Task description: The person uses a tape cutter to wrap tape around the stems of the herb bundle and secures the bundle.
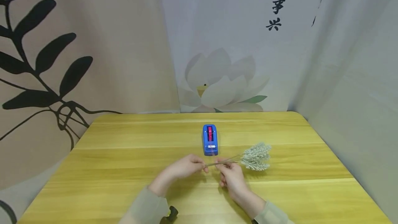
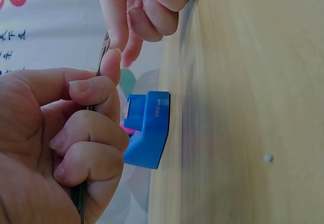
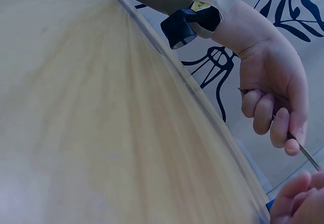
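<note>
A bunch of dried flowers (image 1: 256,156) with pale grey-green heads and thin brown stems lies across both hands, heads to the right. My left hand (image 1: 183,166) grips the lower stems, fingers curled round them in the left wrist view, where the stems (image 2: 104,51) run up between thumb and fingers. Nearer the heads, my right hand (image 1: 231,175) pinches the stems between thumb and finger. Just beyond the hands stands a blue tape dispenser (image 1: 210,149) with a pink-red roll hub (image 1: 210,134); it touches neither hand.
The wooden table (image 1: 124,141) reaches back to a printed curtain (image 1: 124,44). A small whitish bit (image 2: 268,158) lies on the tabletop in the left wrist view. A black camera mount (image 3: 179,29) sits at the left cuff.
</note>
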A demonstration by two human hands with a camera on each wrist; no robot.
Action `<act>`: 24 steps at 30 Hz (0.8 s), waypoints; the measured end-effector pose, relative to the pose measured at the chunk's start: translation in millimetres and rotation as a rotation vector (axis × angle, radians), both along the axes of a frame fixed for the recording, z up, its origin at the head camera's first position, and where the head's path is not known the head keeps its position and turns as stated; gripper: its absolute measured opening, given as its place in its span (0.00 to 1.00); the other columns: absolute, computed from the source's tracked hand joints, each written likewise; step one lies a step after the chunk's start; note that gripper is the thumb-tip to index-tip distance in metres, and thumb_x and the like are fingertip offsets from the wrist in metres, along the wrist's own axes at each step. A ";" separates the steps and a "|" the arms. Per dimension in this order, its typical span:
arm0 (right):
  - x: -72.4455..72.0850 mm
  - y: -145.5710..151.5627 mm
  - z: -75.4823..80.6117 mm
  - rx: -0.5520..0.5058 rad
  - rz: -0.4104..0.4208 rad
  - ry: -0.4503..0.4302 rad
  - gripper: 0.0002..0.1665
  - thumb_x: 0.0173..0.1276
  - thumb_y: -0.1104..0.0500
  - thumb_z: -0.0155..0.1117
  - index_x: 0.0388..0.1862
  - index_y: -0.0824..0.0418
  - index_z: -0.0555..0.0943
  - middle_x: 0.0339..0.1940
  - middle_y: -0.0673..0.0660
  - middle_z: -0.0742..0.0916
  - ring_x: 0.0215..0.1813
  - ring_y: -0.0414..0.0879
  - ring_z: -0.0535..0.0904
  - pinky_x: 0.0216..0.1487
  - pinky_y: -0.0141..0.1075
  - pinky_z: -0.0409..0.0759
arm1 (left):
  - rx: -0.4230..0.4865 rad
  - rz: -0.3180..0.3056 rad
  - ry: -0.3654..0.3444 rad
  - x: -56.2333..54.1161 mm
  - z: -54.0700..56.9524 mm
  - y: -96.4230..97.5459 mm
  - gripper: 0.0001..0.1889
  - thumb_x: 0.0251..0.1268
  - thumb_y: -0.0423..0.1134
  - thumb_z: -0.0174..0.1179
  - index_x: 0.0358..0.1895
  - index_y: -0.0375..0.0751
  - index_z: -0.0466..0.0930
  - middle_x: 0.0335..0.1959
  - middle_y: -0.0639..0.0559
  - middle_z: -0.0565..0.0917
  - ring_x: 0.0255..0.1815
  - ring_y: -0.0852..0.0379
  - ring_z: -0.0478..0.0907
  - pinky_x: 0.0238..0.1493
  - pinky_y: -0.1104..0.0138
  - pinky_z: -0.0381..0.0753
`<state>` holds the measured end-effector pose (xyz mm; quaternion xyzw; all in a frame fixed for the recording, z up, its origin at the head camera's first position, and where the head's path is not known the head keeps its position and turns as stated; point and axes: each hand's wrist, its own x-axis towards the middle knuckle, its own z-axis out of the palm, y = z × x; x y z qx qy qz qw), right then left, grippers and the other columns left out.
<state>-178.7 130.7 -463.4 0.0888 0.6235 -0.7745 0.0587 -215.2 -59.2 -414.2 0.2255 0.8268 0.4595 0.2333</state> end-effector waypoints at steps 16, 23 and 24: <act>2.0 2.2 -5.8 -0.143 0.087 -0.026 0.13 0.64 0.64 0.65 0.46 0.69 0.81 0.16 0.46 0.72 0.20 0.36 0.68 0.34 0.29 0.78 | -0.018 -0.009 0.015 1.6 1.1 -0.6 0.12 0.71 0.36 0.50 0.36 0.38 0.84 0.39 0.51 0.82 0.38 0.50 0.74 0.40 0.60 0.74; 0.0 0.5 -6.9 -0.170 0.071 -0.007 0.08 0.65 0.64 0.65 0.41 0.68 0.83 0.22 0.50 0.79 0.19 0.35 0.69 0.37 0.31 0.81 | -0.023 -0.024 0.018 0.3 2.4 -3.0 0.13 0.71 0.36 0.50 0.37 0.38 0.85 0.42 0.49 0.83 0.43 0.49 0.77 0.47 0.54 0.76; 0.2 -0.1 -6.8 -0.180 0.063 -0.012 0.07 0.65 0.65 0.66 0.39 0.67 0.84 0.24 0.50 0.80 0.19 0.35 0.69 0.37 0.31 0.82 | -0.024 -0.026 0.015 0.1 2.2 -3.3 0.13 0.71 0.36 0.49 0.37 0.38 0.84 0.42 0.48 0.83 0.43 0.49 0.76 0.47 0.53 0.76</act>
